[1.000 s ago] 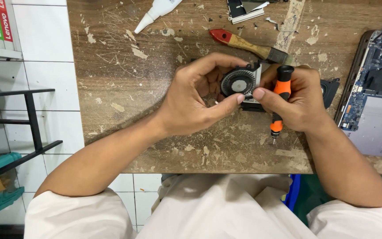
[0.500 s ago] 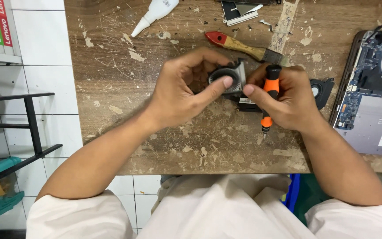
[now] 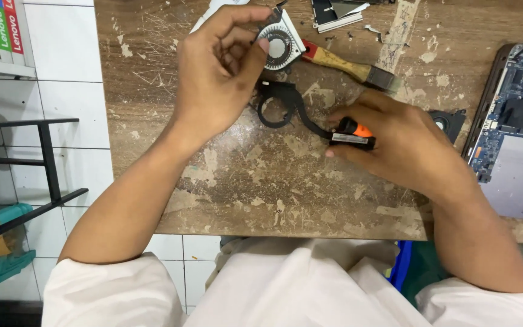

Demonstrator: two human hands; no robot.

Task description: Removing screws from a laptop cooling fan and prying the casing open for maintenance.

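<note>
My left hand point(image 3: 222, 75) is raised over the far part of the worn wooden table point(image 3: 273, 188) and pinches a small round laptop fan point(image 3: 281, 45) by its edge. My right hand point(image 3: 394, 145) rests on the table and grips an orange-and-black screwdriver point(image 3: 353, 130), its fingers also pressing on one end of a black fan frame with a flat pipe point(image 3: 286, 109). That black part lies flat on the table between both hands, its ring-shaped end below the lifted fan.
A paintbrush with a red and wooden handle point(image 3: 346, 63) lies behind the hands. An opened laptop with its circuit board showing point(image 3: 516, 133) sits at the right edge. A second small black fan point(image 3: 446, 121) peeks out beside my right hand. A black metal rack point(image 3: 43, 157) stands left of the table.
My left hand has lifted the round fan up and away from the black frame. The right hand lowered to the table, holding the screwdriver and the frame's end.
</note>
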